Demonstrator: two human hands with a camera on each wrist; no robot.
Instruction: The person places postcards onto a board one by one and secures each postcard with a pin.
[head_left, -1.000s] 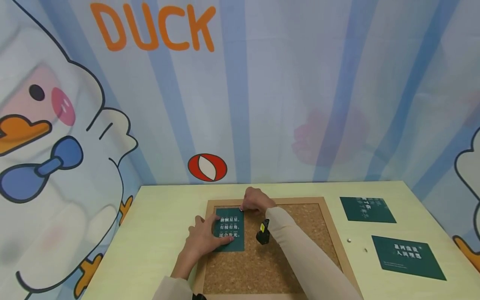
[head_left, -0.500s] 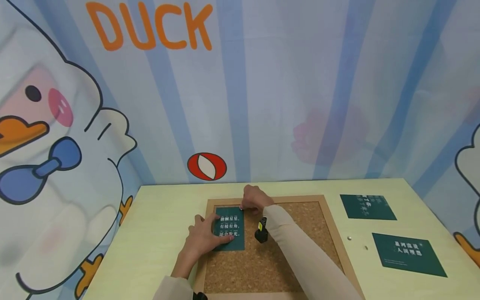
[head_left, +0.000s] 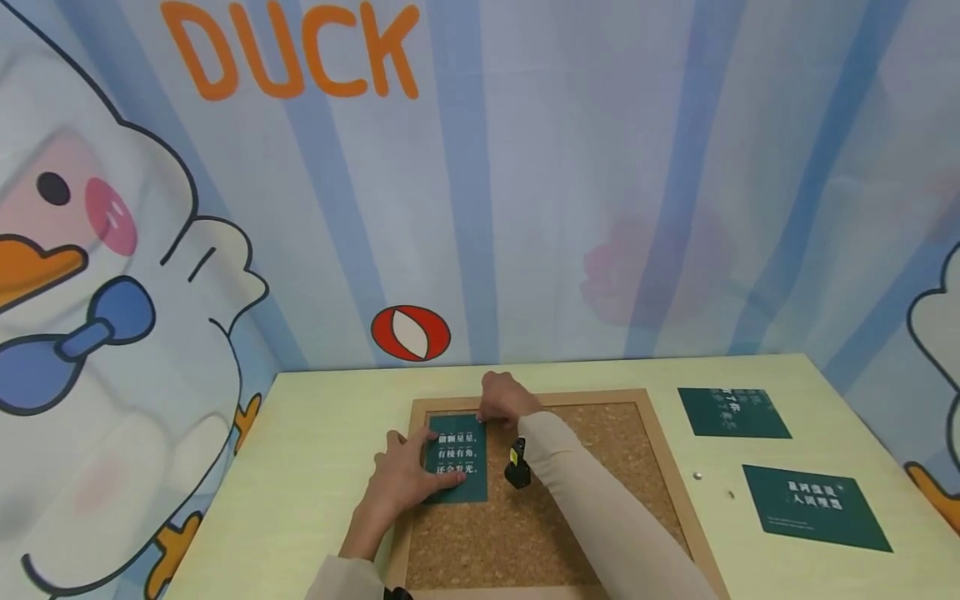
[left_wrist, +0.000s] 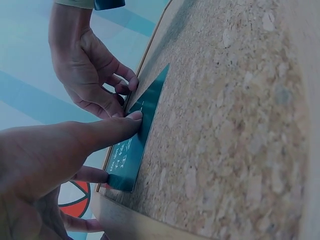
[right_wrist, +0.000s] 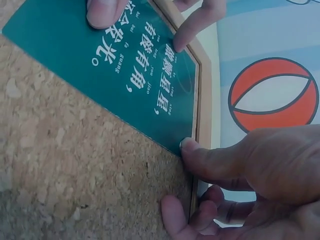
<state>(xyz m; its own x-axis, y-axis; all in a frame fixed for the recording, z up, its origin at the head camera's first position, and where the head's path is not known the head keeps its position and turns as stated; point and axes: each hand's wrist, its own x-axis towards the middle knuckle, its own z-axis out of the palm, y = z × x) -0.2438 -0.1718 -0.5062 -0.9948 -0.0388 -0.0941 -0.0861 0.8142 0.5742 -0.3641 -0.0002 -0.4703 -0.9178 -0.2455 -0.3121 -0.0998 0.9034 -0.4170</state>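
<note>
A dark green card [head_left: 457,487] with white characters lies at the upper left of a wood-framed corkboard [head_left: 525,550]. My left hand [head_left: 401,475] spreads over its left side; in the left wrist view the thumb [left_wrist: 115,132] presses its face and a finger touches its edge. At the card's top right corner is my right hand [head_left: 506,398]. In the right wrist view its thumb [right_wrist: 205,157] presses that corner, while the other fingers are bent beside it, apart from the thumb. Whatever lies under the thumb tip is hidden.
Two more green cards, an upper one [head_left: 733,414] and a lower one [head_left: 817,510], lie on the pale table [head_left: 300,475] right of the board. Small metallic bits, perhaps thumbtacks [head_left: 697,476], sit near them. A printed duck curtain [head_left: 540,192] stands behind the table.
The head view shifts slightly. Both hands stay at the card, and the right thumb keeps to its corner with barely any movement.
</note>
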